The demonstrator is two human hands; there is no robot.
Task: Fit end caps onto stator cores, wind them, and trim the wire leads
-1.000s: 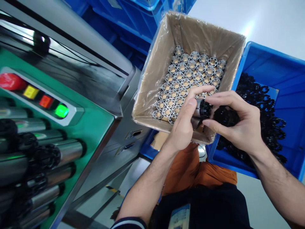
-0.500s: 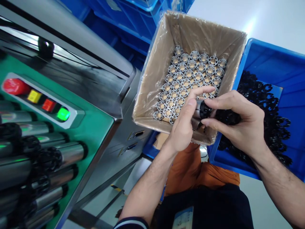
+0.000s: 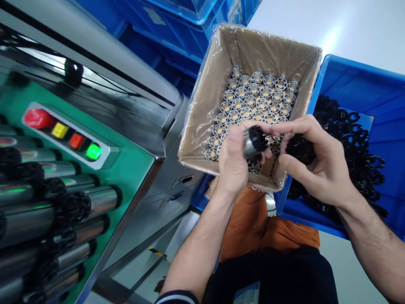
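My left hand [image 3: 232, 162] is clenched around a short silver metal cylinder [image 3: 249, 145], and a black toothed plastic ring [image 3: 257, 137] sits on the end that sticks out past my thumb. I hold it above the near edge of the open cardboard box [image 3: 221, 76], which is lined with clear plastic film. Inside the box, silver slotted metal cores [image 3: 253, 99] stand on end in tight rows, filling the floor toward the far wall.

My right hand [image 3: 316, 162] is closed on a stack of black plastic rings [image 3: 300, 148], gripped between thumb and curled fingers, just beside the capped cylinder but apart from it. It hovers over the left rim of the blue plastic crate [image 3: 363, 84], where a heap of loose black rings [image 3: 354, 139] lies against the crate's near side.

Along the left edge of the view is a green machine panel [image 3: 126, 169] with a red mushroom button [image 3: 38, 119], a yellow button [image 3: 59, 130], a red square button [image 3: 76, 140] and a lit green button [image 3: 93, 151]. Below them, steel rods [image 3: 95, 200] with black rings on them lie side by side. I can read no writing anywhere; the label near my waist is too blurred.
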